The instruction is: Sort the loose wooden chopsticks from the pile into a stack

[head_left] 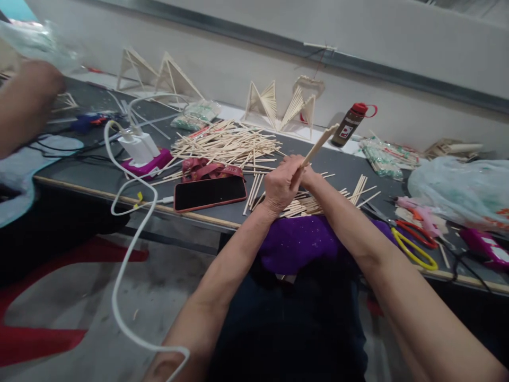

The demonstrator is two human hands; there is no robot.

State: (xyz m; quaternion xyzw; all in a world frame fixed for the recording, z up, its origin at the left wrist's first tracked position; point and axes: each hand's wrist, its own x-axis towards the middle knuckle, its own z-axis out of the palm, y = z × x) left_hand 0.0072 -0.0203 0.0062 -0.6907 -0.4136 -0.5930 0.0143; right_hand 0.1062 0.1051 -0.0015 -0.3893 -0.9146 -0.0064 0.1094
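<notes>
My left hand (280, 185) is closed around a few pale wooden sticks (320, 142), which stick up to the right and look pressed together. My right hand (305, 172) is just behind it, crossing over toward the left; its fingers are mostly hidden by the left hand. Under my wrists lies a spread of loose wooden sticks (304, 204), partly over a purple cloth (302, 241) at the table edge. Beyond my hands is a large heap of sticks (230, 143). A phone (210, 193) lies left of my left hand, with a dark red strap (212, 171) behind it.
Stick frames (260, 103) stand along the wall. A bottle (350, 126) with a red cap is at the back. Yellow-handled scissors (413, 249), a pink glue gun (423, 215) and a plastic bag (461, 188) are at right. A white cable (123, 297) hangs left. Another person's hand (40, 85) is far left.
</notes>
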